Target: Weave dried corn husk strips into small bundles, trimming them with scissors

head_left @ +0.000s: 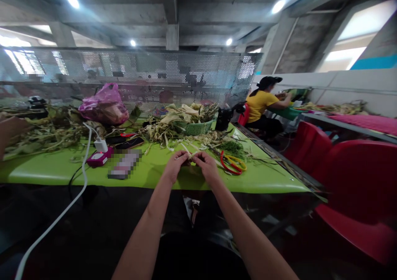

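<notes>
Both hands meet over the front edge of the green table (167, 180). My left hand (177, 164) pinches a pale dried-leaf strip (190, 156) between thumb and fingers. From the other side my right hand (205, 164) pinches the same strip, so the fingertips nearly touch. Thin ends of the strip stick up above the fingers; the part between the fingertips is mostly hidden. Just right of my right hand lie scissors (232, 163) with red and yellow handles. Beyond them is a tangle of green strands (233, 148).
A green basket (198, 128) of dried leaves stands behind my hands. Leftward are a phone (124, 164), a magenta power socket (99, 157) with a white cable (81, 193), and a pink plastic bag (104, 104). Red chairs (359, 180) and a seated person in yellow (260, 105) are right.
</notes>
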Demonstrator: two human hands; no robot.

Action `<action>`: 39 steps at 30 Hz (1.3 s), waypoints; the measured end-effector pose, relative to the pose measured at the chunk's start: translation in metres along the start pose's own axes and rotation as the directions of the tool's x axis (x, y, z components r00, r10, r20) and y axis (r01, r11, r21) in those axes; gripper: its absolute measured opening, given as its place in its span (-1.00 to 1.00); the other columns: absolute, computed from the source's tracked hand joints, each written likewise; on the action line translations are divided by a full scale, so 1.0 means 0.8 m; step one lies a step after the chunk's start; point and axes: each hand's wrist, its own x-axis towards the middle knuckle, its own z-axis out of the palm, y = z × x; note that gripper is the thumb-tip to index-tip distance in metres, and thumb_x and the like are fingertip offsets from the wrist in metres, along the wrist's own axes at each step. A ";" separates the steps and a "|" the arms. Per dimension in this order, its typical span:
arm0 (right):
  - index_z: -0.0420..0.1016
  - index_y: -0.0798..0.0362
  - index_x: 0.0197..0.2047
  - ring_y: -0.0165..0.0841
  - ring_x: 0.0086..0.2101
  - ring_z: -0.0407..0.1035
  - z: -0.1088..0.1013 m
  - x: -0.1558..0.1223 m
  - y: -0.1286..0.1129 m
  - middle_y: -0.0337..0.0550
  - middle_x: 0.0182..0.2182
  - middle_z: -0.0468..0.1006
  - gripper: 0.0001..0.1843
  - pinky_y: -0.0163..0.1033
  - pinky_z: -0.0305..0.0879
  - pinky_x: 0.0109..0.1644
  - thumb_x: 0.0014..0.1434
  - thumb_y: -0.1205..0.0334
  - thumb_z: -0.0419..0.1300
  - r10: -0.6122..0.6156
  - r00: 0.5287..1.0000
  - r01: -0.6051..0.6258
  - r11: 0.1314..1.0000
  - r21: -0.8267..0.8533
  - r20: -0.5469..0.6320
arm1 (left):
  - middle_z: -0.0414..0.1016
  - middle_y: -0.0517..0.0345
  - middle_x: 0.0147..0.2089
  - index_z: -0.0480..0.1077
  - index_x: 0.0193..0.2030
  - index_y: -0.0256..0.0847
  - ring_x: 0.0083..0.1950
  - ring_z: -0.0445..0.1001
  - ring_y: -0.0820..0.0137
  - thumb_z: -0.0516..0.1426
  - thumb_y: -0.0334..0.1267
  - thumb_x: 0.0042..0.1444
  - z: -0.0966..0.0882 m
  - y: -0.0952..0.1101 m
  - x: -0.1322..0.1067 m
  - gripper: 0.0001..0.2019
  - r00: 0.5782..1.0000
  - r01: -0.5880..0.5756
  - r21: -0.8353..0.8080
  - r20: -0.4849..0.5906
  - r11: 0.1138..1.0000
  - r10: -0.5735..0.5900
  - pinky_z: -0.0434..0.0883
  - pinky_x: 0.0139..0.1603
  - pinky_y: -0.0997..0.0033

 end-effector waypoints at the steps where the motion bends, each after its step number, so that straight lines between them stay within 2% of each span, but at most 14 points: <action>1: 0.43 0.06 -0.45 -0.41 -0.50 0.20 0.000 0.000 -0.001 -0.28 -0.55 0.39 -0.70 -0.28 0.13 -0.39 -0.07 -0.01 0.29 -0.001 1.000 0.001 1.000 -0.006 -0.002 | 0.45 0.18 -0.41 0.47 -0.31 -0.28 -0.43 0.36 0.54 0.30 -0.10 -0.13 -0.001 0.000 0.000 -0.70 1.000 0.001 -0.002 -0.001 1.000 -0.001 0.34 -0.37 0.55; 8: 0.41 0.05 -0.47 -0.41 -0.50 0.18 0.003 -0.002 -0.004 -0.27 -0.55 0.37 -0.71 -0.29 0.12 -0.40 -0.05 0.00 0.27 -0.015 1.000 0.014 0.999 -0.029 -0.012 | 0.47 0.19 -0.42 0.48 -0.30 -0.25 -0.44 0.38 0.55 0.31 -0.11 -0.15 -0.004 0.001 -0.001 -0.69 1.000 0.004 -0.033 -0.003 0.999 -0.004 0.31 -0.39 0.56; 16: 0.49 0.07 -0.41 -0.46 -0.58 0.10 -0.003 0.003 0.002 -0.30 -0.62 0.32 -0.67 -0.33 0.00 -0.53 -0.02 -0.05 0.24 0.059 0.995 -0.058 0.998 -0.019 0.081 | 0.48 0.18 -0.37 0.48 -0.24 -0.24 -0.39 0.39 0.54 0.31 -0.07 -0.14 0.000 0.005 -0.005 -0.65 1.000 0.000 -0.015 0.006 1.000 0.000 0.30 -0.36 0.57; 24: 0.42 0.06 -0.44 -0.45 -0.51 0.16 -0.007 0.002 0.000 -0.28 -0.55 0.35 -0.72 -0.33 0.10 -0.44 -0.03 0.00 0.26 0.026 1.000 -0.026 0.999 0.044 0.006 | 0.45 0.21 -0.41 0.42 -0.27 -0.22 -0.42 0.38 0.53 0.30 -0.06 -0.12 0.004 0.004 -0.009 -0.66 0.999 0.000 0.074 0.046 0.997 -0.004 0.31 -0.36 0.54; 26: 0.41 0.05 -0.46 -0.43 -0.50 0.18 -0.007 0.002 0.000 -0.28 -0.54 0.36 -0.73 -0.32 0.12 -0.41 -0.03 0.01 0.26 0.009 1.000 -0.008 0.998 0.055 -0.016 | 0.47 0.18 -0.36 0.44 -0.25 -0.23 -0.41 0.39 0.52 0.27 0.00 -0.10 0.004 0.007 -0.010 -0.64 0.999 0.019 0.027 0.043 0.999 -0.020 0.34 -0.33 0.50; 29: 0.40 0.03 -0.45 -0.42 -0.48 0.20 -0.007 0.002 0.001 -0.28 -0.54 0.38 -0.74 -0.31 0.14 -0.39 -0.01 0.01 0.24 -0.011 0.999 0.013 0.998 0.065 -0.039 | 0.49 0.08 -0.33 0.47 -0.24 -0.28 -0.42 0.41 0.47 0.12 0.20 -0.03 0.002 0.012 -0.010 -0.49 0.995 0.082 -0.080 0.060 0.993 -0.077 0.39 -0.30 0.41; 31: 0.40 0.03 -0.44 -0.41 -0.47 0.22 -0.007 0.001 0.002 -0.26 -0.52 0.40 -0.75 -0.31 0.16 -0.38 -0.01 0.01 0.24 -0.020 0.999 0.023 0.997 0.068 -0.045 | 0.50 0.04 -0.33 0.48 -0.25 -0.30 -0.44 0.41 0.45 0.05 0.26 -0.01 0.001 0.014 -0.010 -0.42 0.992 0.106 -0.106 0.082 0.989 -0.097 0.39 -0.30 0.38; 33: 0.40 0.02 -0.44 -0.40 -0.46 0.23 -0.007 0.001 0.002 -0.26 -0.52 0.40 -0.76 -0.30 0.17 -0.37 -0.01 0.02 0.24 -0.027 0.999 0.030 0.997 0.067 -0.048 | 0.50 0.06 -0.34 0.47 -0.28 -0.29 -0.46 0.40 0.47 0.11 0.22 -0.03 0.001 0.012 -0.008 -0.47 0.994 0.088 -0.083 0.066 0.993 -0.083 0.38 -0.32 0.40; 36: 0.42 0.01 -0.43 -0.37 -0.44 0.26 -0.005 -0.001 0.001 -0.25 -0.51 0.41 -0.77 -0.27 0.21 -0.32 -0.02 0.03 0.25 -0.037 0.999 0.040 0.997 0.064 -0.037 | 0.47 0.17 -0.38 0.44 -0.32 -0.25 -0.44 0.38 0.50 0.27 0.02 -0.12 0.003 0.007 -0.006 -0.64 0.999 0.032 0.008 0.042 0.999 -0.032 0.35 -0.33 0.47; 39: 0.45 0.01 -0.42 -0.36 -0.41 0.28 -0.004 -0.001 0.002 -0.25 -0.50 0.42 -0.80 -0.26 0.22 -0.28 -0.03 0.06 0.27 -0.051 0.998 0.053 0.997 0.057 -0.030 | 0.43 0.21 -0.40 0.42 -0.33 -0.24 -0.39 0.37 0.51 0.30 -0.07 -0.12 0.006 0.002 -0.006 -0.70 0.997 0.006 0.087 0.082 0.996 -0.013 0.32 -0.30 0.51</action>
